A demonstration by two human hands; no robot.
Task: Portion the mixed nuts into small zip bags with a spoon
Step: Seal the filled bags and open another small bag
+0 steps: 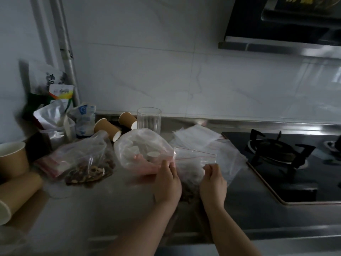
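Left hand: your left hand (167,183) pinches the near left edge of the small zip bag (193,163), fingers curled onto the plastic just under its red zip strip
Right hand: your right hand (212,182) is curled and pinches the bag's right edge; the two hands hold the mouth between them, low over the steel tabletop (92,209)
Nuts: a dark heap that looks like nuts sits in the bottom of the held bag between your wrists, too dim to be sure; the main supply of mixed nuts (88,172) lies in a crumpled clear bag well to the left
Spoon: none can be made out; pale and pink shapes inside the large clear bag (140,150) just left of your hands may be utensils, though it is too blurred to tell
Spare bags: a stack of empty zip bags (199,139) lies behind, beside the gas burner (276,150)
Risk, spill: thin plastic can slip from a two-point pinch; if one edge goes, the mouth likely tips and nuts scatter over the tabletop
Risk, seal: a nut or crumb caught in the zip track would probably leave the bag unsealed
Risk, crowding: the glass (149,119) and the tipped paper cups (108,129) stand close behind; a wide elbow could knock them
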